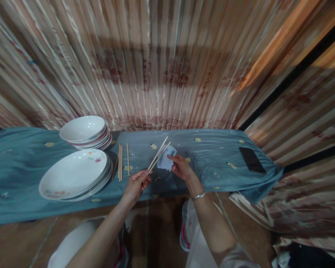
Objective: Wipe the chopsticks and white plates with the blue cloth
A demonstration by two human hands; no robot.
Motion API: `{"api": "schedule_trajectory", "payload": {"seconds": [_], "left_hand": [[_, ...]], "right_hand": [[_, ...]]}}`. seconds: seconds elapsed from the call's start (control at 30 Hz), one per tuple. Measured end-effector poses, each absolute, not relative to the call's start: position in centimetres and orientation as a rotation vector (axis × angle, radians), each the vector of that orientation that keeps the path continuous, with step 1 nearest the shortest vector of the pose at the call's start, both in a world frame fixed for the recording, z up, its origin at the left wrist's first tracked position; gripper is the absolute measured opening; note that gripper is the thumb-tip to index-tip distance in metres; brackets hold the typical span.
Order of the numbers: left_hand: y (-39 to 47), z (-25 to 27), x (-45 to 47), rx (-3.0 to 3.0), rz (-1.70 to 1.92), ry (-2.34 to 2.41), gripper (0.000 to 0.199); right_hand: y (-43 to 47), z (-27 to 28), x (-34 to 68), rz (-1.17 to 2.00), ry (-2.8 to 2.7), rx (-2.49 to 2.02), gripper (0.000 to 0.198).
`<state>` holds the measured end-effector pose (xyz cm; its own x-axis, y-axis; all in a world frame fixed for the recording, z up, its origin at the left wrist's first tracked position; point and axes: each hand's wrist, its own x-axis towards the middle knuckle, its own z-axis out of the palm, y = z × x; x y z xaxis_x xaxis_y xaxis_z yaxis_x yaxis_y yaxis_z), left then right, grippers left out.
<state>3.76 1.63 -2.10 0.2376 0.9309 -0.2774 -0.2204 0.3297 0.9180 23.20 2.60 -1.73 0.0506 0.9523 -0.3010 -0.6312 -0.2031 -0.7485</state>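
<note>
Two light wooden chopsticks (159,153) stick up and to the right from my left hand (138,183), whose fingers are closed round their lower ends. My right hand (181,166) pinches a pale blue cloth (167,159) just beyond the chopsticks. The chopsticks pass in front of the cloth's left side; whether they touch it I cannot tell. Several more chopsticks (120,162) lie side by side on the cloth-covered table, left of my left hand. One single chopstick (128,159) lies a little apart from that group.
At the left stand a stack of white plates (72,175) with floral edges and, behind it, a stack of white bowls (83,128). A black phone (252,160) lies near the right end of the teal tablecloth (209,167). A pleated curtain (162,74) hangs behind the table.
</note>
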Motion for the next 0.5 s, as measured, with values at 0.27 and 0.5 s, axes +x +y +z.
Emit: {"api": "schedule_trajectory", "payload": {"seconds": [0.27, 0.5], "left_hand": [[0.7, -2.3, 5.0, 0.905, 0.831, 0.98, 0.046], [0.4, -2.6, 5.1, 0.922, 0.81, 0.995, 0.044]], "right_hand": [[2.6, -2.4, 21.2, 1.515, -0.492, -0.906, 0.032], [3.2, -2.2, 21.9, 1.422, -0.396, -0.96, 0.029]]}}
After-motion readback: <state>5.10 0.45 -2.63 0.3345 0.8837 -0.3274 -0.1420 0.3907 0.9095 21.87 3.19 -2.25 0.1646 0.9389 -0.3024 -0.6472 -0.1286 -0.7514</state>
